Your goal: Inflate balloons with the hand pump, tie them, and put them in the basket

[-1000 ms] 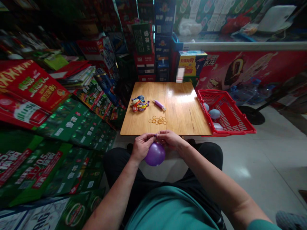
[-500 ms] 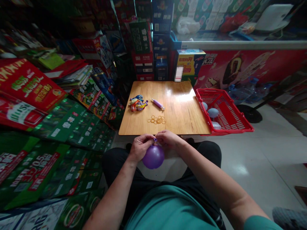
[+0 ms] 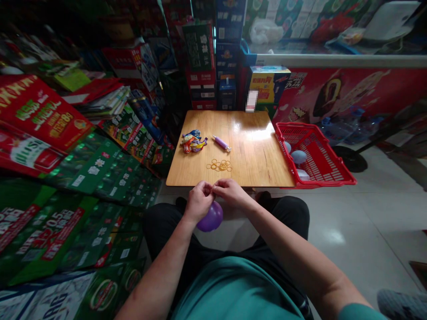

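Observation:
A blown-up purple balloon (image 3: 211, 218) hangs between my knees, just past the table's front edge. My left hand (image 3: 199, 202) is closed on its neck. Fingertips of my right hand (image 3: 228, 191) are pinched together at the same neck, touching the left fingers; what they grip is too small to make out. On the wooden table (image 3: 253, 164) lie several yellow rubber bands (image 3: 220, 165), a purple tube-shaped pump (image 3: 221, 143) and a pile of wrapped colourful pieces (image 3: 192, 143).
A red basket (image 3: 333, 171) with pale balloons (image 3: 298, 156) stands right of the table. Stacked green cartons (image 3: 96, 166) fill the left side. Boxes (image 3: 268, 86) and a freezer (image 3: 333, 61) stand behind the table. My knees are below the front edge.
My hands have come closer together over the balloon's neck, hiding the purple tip that showed before. The balloon has shifted slightly left and is more covered by my left hand.

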Motion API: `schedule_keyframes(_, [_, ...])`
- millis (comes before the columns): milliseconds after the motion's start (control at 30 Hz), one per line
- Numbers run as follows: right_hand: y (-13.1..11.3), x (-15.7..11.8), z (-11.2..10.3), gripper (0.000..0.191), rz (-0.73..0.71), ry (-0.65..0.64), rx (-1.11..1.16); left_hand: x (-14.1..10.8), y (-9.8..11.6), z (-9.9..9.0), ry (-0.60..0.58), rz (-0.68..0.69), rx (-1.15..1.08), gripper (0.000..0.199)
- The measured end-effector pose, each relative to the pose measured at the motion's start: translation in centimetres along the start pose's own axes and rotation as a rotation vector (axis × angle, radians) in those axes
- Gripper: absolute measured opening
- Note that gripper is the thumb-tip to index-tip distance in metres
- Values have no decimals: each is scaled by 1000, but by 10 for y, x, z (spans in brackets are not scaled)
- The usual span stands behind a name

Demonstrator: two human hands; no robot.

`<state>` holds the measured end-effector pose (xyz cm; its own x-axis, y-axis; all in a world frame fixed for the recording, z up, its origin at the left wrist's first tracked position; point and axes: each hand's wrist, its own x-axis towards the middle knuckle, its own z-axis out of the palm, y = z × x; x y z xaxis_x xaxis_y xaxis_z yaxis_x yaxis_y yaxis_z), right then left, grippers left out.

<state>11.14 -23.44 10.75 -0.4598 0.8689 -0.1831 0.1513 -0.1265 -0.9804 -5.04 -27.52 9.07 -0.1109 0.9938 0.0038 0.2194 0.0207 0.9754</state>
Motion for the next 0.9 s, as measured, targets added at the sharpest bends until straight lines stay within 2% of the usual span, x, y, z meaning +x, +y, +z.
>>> schedule_keyframes(100, [-3, -5, 8, 18, -13, -15, 124, 5, -1, 1, 8, -52, -136, 21])
schedule_keyframes(200, [-3, -9, 8, 20, 113, -28, 428, 6, -1, 0, -24, -81, -228, 24])
schedule_keyframes(300, [-2, -10, -1, 25, 249, -76, 691, 4, -2, -5, -69, -129, -370, 30])
schedule_keyframes(400, [0, -10, -12, 28, 318, -115, 770, 2, -4, -11, -59, -193, -561, 32])
schedule_keyframes(467, [2, -10, -15, 29, 360, -139, 790, 2, -7, -14, -28, -206, -610, 31])
schedule_keyframes(600, [8, -7, -12, 28, 471, -196, 787, 2, -11, -10, 17, -189, -584, 30])
schedule_keyframes(700, [10, -1, -10, 21, 527, -184, 790, -1, -10, -4, 14, -159, -527, 26])
schedule_keyframes(900, [11, 7, -11, 11, 558, -104, 772, -8, 1, 0, -64, 102, -121, 24])
